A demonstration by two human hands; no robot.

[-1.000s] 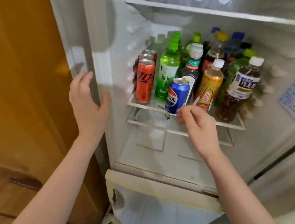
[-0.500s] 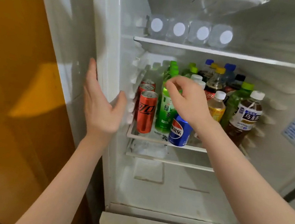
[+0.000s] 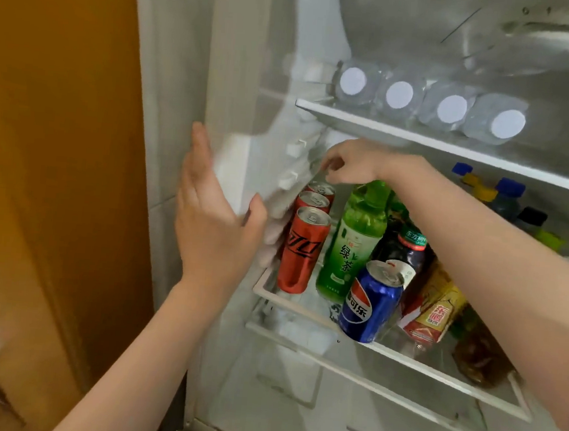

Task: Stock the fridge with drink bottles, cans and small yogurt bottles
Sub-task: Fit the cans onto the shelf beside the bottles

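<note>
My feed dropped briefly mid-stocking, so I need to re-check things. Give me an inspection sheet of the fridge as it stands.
Surface: middle shelf crowded; upper shelf holds four water bottles on their sides.
Job's things: three red cans in a row at left; green tea bottle beside them; blue can tilted at the front rim; yellow-label bottle right of it; other bottles behind.
Clutter: whitish lumps under the middle shelf, unclear what.
Hands: left hand flat on the fridge's left wall; right hand above the rear red can, fingers curled, grip unclear.
Cables: nothing seen.
Surroundings: orange panel at left.
</note>
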